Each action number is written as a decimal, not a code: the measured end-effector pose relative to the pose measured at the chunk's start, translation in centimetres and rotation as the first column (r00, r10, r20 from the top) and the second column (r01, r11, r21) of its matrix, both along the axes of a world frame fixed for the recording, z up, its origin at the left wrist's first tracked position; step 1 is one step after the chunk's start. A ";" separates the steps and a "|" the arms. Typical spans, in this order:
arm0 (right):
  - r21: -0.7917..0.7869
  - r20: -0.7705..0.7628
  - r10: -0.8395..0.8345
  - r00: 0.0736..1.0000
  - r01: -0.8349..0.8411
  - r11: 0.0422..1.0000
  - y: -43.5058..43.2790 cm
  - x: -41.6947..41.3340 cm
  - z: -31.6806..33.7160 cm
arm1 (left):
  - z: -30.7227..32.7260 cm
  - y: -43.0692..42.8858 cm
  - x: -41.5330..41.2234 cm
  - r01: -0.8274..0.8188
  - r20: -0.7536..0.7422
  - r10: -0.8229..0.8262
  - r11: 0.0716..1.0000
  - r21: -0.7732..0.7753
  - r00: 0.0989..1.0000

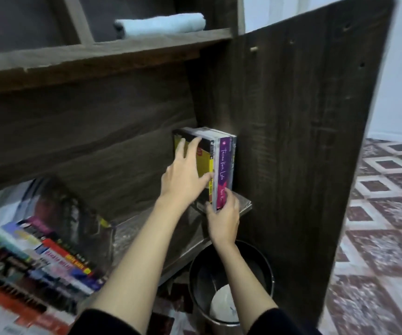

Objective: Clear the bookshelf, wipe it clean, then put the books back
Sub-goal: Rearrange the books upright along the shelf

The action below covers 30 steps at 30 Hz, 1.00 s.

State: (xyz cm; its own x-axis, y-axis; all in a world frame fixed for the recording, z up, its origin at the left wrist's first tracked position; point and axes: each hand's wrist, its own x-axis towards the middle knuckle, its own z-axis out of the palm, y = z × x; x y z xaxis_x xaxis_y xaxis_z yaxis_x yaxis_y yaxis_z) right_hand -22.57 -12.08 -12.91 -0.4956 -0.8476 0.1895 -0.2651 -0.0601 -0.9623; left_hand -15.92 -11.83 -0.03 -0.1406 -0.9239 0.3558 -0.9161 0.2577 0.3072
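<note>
Three or so books stand upright at the right end of the dark wooden shelf (144, 228), against the side panel (292, 141). The leftmost has a yellow and black cover (204, 165); beside it stands a purple-spined book (224, 163). My left hand (183, 175) lies flat against the yellow book's cover, fingers straight, thumb at its spine. My right hand (224, 218) pinches the bottom of the purple book's spine at the shelf's front edge.
A slanted pile of several books (50, 257) lies at the lower left. A rolled light-blue cloth (161, 25) rests on the upper shelf. A black bin (231, 281) with white paper inside stands below the shelf. Patterned floor tiles (383, 213) spread to the right.
</note>
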 end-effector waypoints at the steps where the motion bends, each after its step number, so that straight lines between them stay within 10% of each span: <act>1: -0.007 -0.002 0.004 1.000 -0.004 1.000 -0.3 0.1 -0.1 | 0.0 -0.8 -0.4 0.008 0.004 -0.008 1.000 -0.004 1.000; 16: -0.230 -0.046 -0.163 0.986 0.148 0.962 -2.7 2.3 -2.1 | -1.2 -6.3 -1.8 0.168 -0.044 -0.184 0.956 -0.239 0.982; 30: -0.019 -0.085 0.181 0.980 -0.184 0.983 -2.4 1.5 -1.7 | -2.6 -5.0 0.9 0.167 -0.316 -0.261 0.941 -0.295 0.912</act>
